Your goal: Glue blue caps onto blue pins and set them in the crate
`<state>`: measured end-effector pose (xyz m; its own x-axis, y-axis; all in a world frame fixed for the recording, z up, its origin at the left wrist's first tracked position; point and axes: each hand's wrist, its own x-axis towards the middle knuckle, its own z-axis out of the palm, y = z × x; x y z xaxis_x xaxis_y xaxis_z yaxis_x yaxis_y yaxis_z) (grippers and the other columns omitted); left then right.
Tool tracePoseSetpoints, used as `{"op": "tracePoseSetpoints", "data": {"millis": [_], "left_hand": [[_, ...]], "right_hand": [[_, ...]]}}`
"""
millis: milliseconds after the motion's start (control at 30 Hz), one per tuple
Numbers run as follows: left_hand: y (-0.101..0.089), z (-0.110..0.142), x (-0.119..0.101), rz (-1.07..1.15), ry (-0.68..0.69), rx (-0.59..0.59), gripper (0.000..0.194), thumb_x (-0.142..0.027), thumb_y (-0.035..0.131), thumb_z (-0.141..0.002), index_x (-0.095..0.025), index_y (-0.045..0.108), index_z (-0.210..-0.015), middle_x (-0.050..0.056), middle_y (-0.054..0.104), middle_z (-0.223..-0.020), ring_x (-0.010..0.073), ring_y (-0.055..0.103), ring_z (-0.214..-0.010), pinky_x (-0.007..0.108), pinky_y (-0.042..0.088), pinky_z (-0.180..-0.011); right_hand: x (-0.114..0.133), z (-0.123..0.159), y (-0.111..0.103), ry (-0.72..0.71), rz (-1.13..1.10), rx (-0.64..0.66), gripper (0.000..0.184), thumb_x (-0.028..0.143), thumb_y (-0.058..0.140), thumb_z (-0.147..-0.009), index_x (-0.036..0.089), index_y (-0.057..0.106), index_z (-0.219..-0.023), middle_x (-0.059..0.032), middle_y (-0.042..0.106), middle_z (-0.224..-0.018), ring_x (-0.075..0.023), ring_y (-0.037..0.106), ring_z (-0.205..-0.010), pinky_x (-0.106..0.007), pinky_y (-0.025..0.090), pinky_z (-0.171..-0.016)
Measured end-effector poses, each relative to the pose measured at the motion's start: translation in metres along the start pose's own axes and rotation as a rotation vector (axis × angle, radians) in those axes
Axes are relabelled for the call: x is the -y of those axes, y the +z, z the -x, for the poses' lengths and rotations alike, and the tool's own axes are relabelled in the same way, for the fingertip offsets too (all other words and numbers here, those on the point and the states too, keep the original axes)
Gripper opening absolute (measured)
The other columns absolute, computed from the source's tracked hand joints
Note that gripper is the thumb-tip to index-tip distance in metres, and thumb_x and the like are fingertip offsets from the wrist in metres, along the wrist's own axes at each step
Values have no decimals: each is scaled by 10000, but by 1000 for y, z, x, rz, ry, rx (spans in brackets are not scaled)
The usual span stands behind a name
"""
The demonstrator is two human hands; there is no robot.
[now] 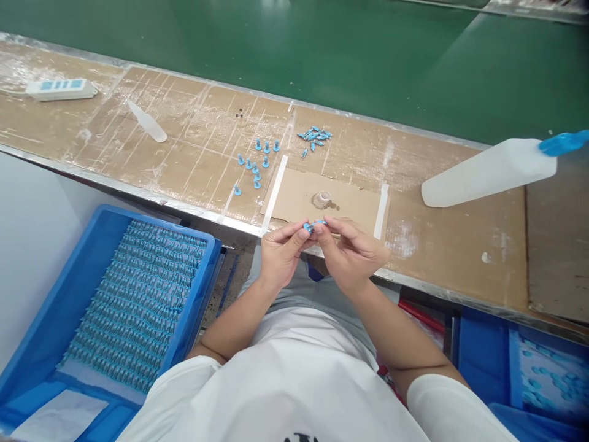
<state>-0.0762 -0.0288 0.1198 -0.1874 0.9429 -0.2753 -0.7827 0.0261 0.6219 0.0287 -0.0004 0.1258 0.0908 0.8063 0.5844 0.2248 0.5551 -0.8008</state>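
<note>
My left hand [280,252] and my right hand [352,252] meet at the near edge of the brown bench [460,245], fingers pinched together on a small blue part [313,225] held between them. Just beyond the fingertips lies a cardboard patch [304,193] with a blob of clear glue [321,199] on it. Several small blue parts [256,166] stand on the bench further back, and a little heap of blue pieces [314,136] lies behind them.
A blue tray [69,294] packed with rows of blue parts sits at lower left. A white squeeze bottle [488,172] with a blue tip lies at right, a small white nozzle [147,123] and a power strip [62,89] at left. A green conveyor belt [368,55] runs behind. Blue bins [483,350] sit at lower right.
</note>
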Motion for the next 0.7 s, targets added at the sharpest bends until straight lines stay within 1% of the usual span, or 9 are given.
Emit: {"op": "tracePoseSetpoints", "data": {"millis": [133,233,333,433,533,600,700], "left_hand": [[-3,0,-1,-61,32,17,218,-275,859,-642,-211,793,-840,36,773,-875,170,736,-757,334,622,-775],[-6,1,-1,-108,49,20,229,-297,855,-648,-226,793,-857,32,770,-884,183,735,-785,363,626,-786],[-7,2,-1,-154,88,28,221,-303,851,-654,-239,795,-858,24,761,-887,173,726,-793,343,628,-763],[-9,3,-1,-204,138,56,222,-294,844,-664,-249,794,-876,25,749,-875,164,712,-804,313,620,-738],[-11,4,-1,-253,224,94,227,-264,830,-686,-264,790,-910,25,740,-873,149,697,-819,290,598,-757],[-12,5,-1,-293,301,126,234,-230,817,-703,-275,786,-930,23,736,-871,134,687,-818,269,580,-769],[-11,9,-3,-365,401,175,265,-181,797,-725,-285,777,-967,24,732,-857,116,678,-797,233,558,-741]], "right_hand": [[0,-1,-1,-27,30,34,217,192,775,-763,258,744,-967,-18,751,-801,-176,703,-685,-337,608,-642],[-2,-2,-1,-60,12,47,275,168,780,-747,256,738,-1004,-10,745,-771,-171,696,-668,-339,603,-651],[-2,-4,-2,-72,-10,48,354,133,788,-722,272,732,-1043,5,735,-742,-169,691,-655,-344,597,-663],[-1,-8,-6,-68,-54,72,373,105,798,-694,274,743,-1022,11,729,-733,-155,675,-616,-311,578,-610],[1,-14,-12,-70,-128,143,376,85,808,-669,266,753,-993,10,730,-731,-146,668,-594,-282,564,-567],[0,-18,-15,-78,-176,200,381,66,814,-647,260,757,-970,-2,744,-758,-155,680,-614,-281,566,-566],[-3,-20,-18,-85,-219,219,390,55,823,-618,252,756,-947,-16,753,-786,-158,681,-607,-277,562,-552]]}}
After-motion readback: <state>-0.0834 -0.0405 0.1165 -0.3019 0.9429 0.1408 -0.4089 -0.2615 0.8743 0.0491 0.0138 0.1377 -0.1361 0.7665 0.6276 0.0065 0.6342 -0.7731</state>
